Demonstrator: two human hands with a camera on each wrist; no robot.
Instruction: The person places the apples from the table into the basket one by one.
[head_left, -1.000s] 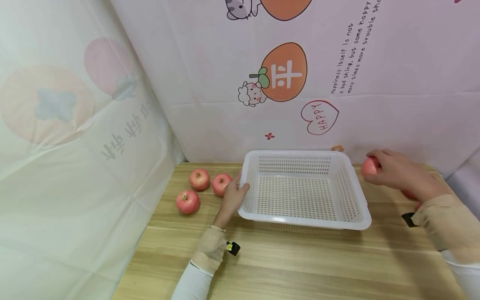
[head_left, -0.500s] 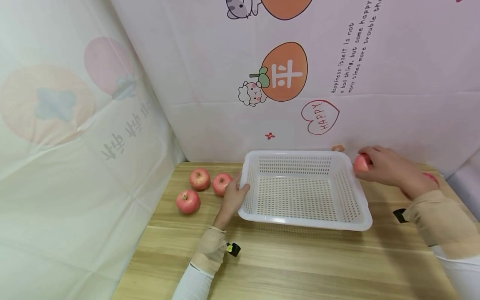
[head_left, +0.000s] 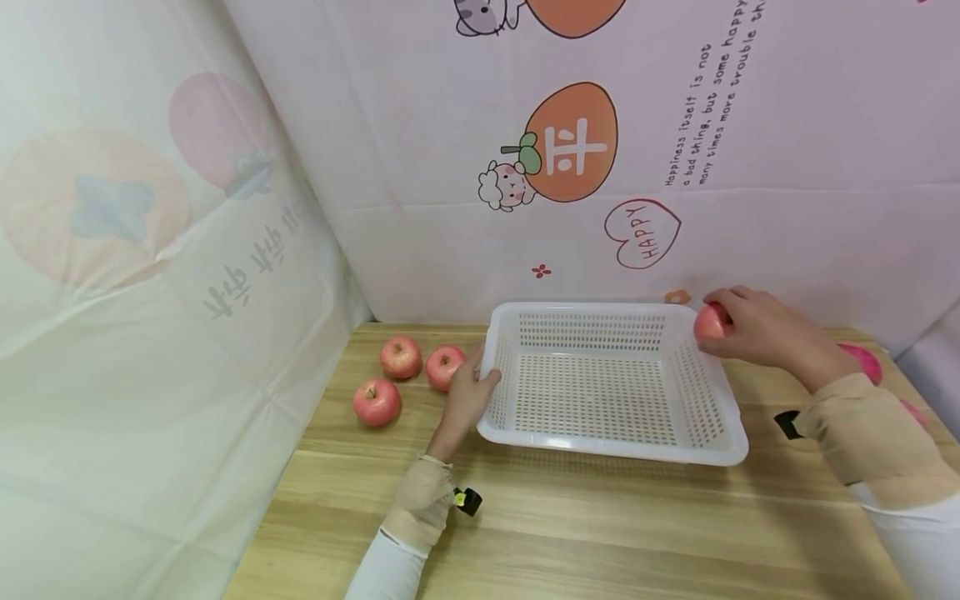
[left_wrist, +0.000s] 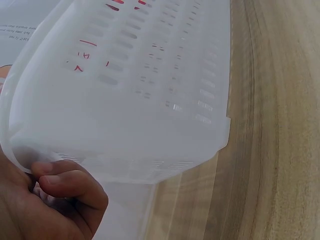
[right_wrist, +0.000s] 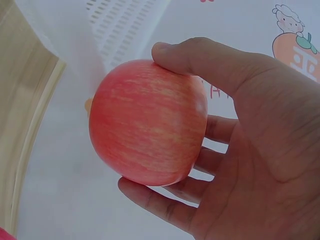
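Left of the basket (head_left: 585, 442), three apples (head_left: 377, 403), cloth (head_left: 420, 258) behind

The held apple (right_wrist: 147, 122) is streaked with yellow over pinkish red. The basket (head_left: 592, 447) is coloured white. The table (head_left: 570, 533) is grained in light brown. The white backdrop (head_left: 420, 258) is printed with orange fruit (head_left: 540, 121), a red-outlined heart (head_left: 643, 233) and dark lettering (head_left: 709, 108).

I've got room down into the white plastic basket (head_left: 592, 400), right rim (head_left: 726, 400) blocks me low, red apple (head_left: 443, 367) crowds the left hand (head_left: 467, 393)
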